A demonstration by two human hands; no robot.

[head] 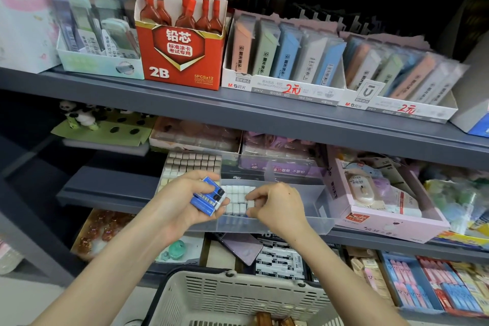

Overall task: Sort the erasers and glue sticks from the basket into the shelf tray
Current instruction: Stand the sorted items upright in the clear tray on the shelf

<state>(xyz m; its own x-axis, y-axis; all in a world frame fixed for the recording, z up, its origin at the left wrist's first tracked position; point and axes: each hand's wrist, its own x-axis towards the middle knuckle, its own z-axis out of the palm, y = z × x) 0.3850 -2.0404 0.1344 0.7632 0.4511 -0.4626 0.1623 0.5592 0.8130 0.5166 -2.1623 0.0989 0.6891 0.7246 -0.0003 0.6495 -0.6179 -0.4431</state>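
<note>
As the sorting stands: partway; some stock placed, some in hand, more to fetch.
Left hand (pixel 182 201): curled round a stack of blue-sleeved erasers (pixel 209 200), glossy blocky wrappers.
White erasers (pixel 236 197): small matte blocks, packed upright at the left of the tray (pixel 321 216).
Right hand (pixel 277 205): pinching one white block in that row.
Tray: clear rigid plastic, right half bare.
Basket (pixel 304 299): beige slotted plastic; brown items inside, kind unclear.

basket (pixel 238 296) below shelf tray (pixel 304 222), erasers (pixel 236 200) inside
</note>
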